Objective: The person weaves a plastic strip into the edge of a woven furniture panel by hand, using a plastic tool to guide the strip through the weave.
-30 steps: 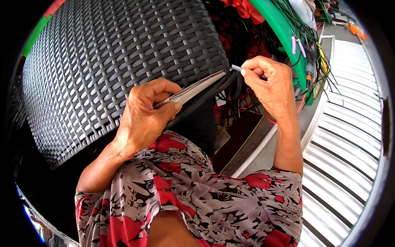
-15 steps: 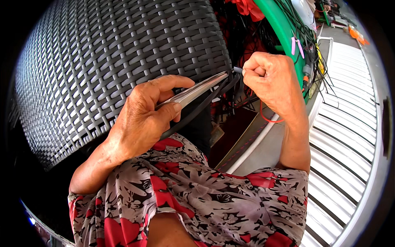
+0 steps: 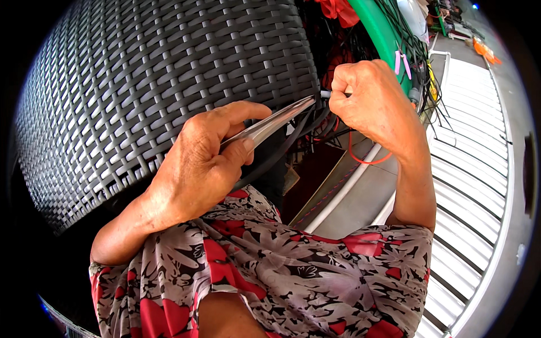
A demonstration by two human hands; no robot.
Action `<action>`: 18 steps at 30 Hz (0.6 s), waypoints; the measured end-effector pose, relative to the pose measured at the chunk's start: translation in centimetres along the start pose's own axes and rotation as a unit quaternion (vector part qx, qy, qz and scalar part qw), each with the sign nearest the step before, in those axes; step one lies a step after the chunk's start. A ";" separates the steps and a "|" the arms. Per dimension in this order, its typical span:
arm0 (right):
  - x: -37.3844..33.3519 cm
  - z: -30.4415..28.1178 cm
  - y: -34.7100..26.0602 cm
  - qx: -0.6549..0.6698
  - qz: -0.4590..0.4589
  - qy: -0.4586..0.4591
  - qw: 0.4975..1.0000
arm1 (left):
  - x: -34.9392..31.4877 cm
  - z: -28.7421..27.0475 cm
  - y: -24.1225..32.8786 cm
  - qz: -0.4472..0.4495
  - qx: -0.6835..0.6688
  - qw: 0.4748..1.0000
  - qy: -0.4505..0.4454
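A dark grey woven plastic-rattan panel (image 3: 186, 73) fills the upper left. My left hand (image 3: 197, 163) is closed round a shiny, tapering metal tool (image 3: 279, 119), thumb on one side and fingers on the other. The tool's narrow tip meets the panel's right edge. Just past that tip, a short grey weaving strip (image 3: 325, 94) comes out from the edge. My right hand (image 3: 375, 107) grips its end in a closed fist. Loose dark strips (image 3: 282, 149) hang below the tool and pass behind my left hand.
A green curved rim (image 3: 383, 34) with a tangle of black strips and pink-handled scissors (image 3: 402, 63) lies beyond my right hand. Red material (image 3: 341, 11) shows inside it. A white slatted rack (image 3: 468, 169) stands at the right, and an orange loop (image 3: 360, 160) hangs below my right wrist.
My right hand has shifted slightly up, its wrist bending a little more. The left hand and tool keep nearly the same place at the panel's edge. The whole view has shifted slightly.
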State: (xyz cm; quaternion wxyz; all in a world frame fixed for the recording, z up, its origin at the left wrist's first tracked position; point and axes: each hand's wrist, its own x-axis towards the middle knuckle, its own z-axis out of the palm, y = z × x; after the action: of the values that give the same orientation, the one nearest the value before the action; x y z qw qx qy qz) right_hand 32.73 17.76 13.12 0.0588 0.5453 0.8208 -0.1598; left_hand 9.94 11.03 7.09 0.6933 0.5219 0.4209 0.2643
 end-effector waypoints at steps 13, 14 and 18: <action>2.5 -1.7 -0.6 -0.007 0.053 -0.137 0.989 | 0.2 -0.2 -0.6 0.030 -0.017 0.999 -0.007; 2.7 -1.7 -0.4 -0.007 0.053 -0.147 0.988 | 0.1 -0.2 -0.6 0.029 -0.022 0.999 -0.006; 2.8 -1.9 0.2 0.019 0.097 -0.181 0.979 | 0.1 -0.1 -0.6 0.034 -0.024 0.999 -0.004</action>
State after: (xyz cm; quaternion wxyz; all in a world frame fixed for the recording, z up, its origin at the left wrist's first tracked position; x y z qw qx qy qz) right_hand 31.91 20.91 14.11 0.2110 0.5854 0.7366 -0.2648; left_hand 9.80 10.93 6.45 0.6978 0.5205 0.3937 0.2953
